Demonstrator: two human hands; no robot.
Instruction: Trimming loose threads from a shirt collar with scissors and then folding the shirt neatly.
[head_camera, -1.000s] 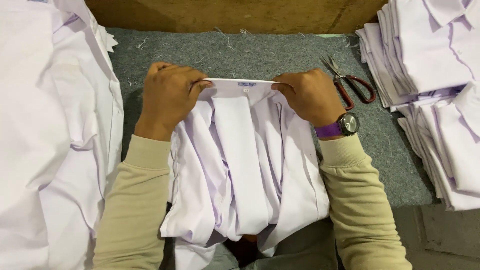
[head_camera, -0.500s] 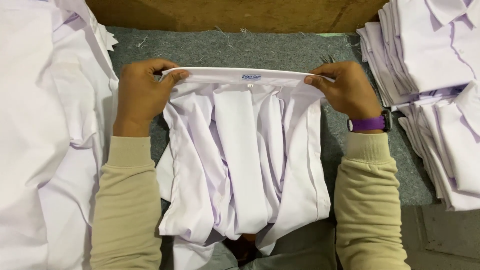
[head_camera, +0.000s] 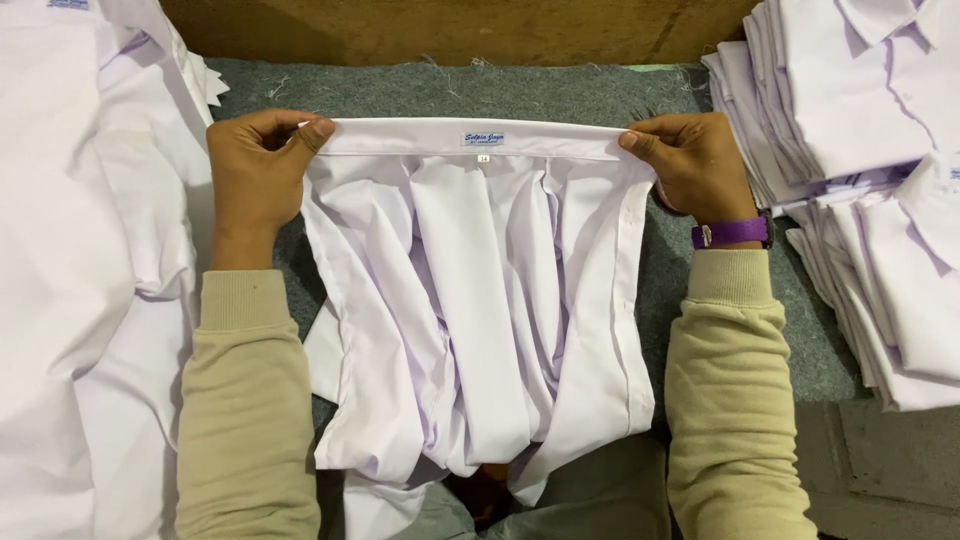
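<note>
A white shirt (head_camera: 480, 330) lies bunched on the grey felt table (head_camera: 500, 90), its body hanging toward me over the table's near edge. Its collar band (head_camera: 480, 138) is pulled out straight across the top, with a small label at its middle. My left hand (head_camera: 255, 165) pinches the left end of the collar band. My right hand (head_camera: 690, 165), with a purple watch strap on the wrist, pinches the right end. Both arms wear beige sleeves.
A heap of loose white shirts (head_camera: 80, 250) covers the table's left side. Stacks of folded white shirts (head_camera: 870, 180) stand at the right. A brown wooden board (head_camera: 450, 30) runs along the far edge. Grey floor (head_camera: 880, 470) shows at bottom right.
My hands have moved apart from the middle of the collar to its ends, stretching the band out flat. The scissors seen at the right a second ago are now hidden.
</note>
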